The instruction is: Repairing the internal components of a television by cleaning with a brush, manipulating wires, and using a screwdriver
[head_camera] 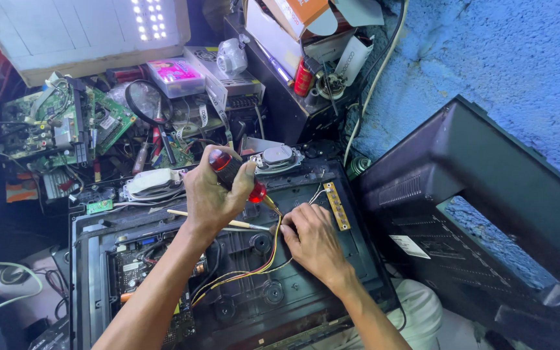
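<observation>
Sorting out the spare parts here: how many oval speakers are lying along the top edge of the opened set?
2. One oval speaker lies just right of the left hand; the other, a pale one, lies left of that hand. More may be hidden under the clutter.
</observation>
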